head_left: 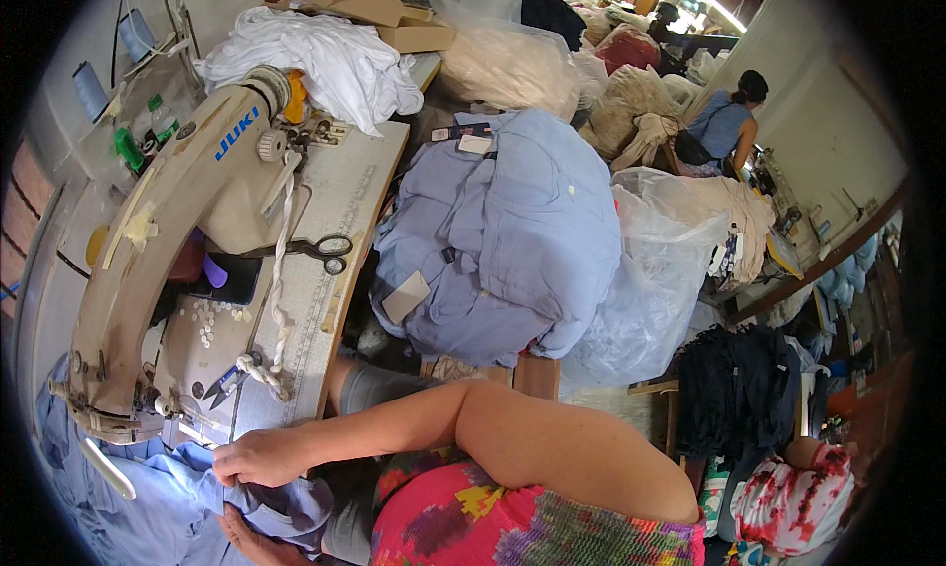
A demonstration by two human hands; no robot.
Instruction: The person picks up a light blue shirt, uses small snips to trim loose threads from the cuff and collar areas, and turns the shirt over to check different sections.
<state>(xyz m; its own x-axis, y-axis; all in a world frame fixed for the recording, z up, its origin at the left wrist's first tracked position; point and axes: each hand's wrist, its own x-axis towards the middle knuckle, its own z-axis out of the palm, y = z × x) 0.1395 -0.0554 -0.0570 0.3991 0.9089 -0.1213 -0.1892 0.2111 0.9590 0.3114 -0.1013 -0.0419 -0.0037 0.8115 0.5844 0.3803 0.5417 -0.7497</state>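
Observation:
Light blue fabric hangs over the near end of the sewing machine, close to its needle area. My right hand pinches the edge of this cloth between thumb and fingers. Just below it, my left hand closes on a lower fold, its fingers partly covered by cloth. Thread snips with blue handles lie on the machine bed beside a twisted white cord. Farther back on the table are black-handled scissors and small white buttons.
A big pile of light blue garments with tags stands right of the table. White cloth and a cardboard box sit at its far end. Bagged cloth and dark garments lie farther right. Another person sits in the background.

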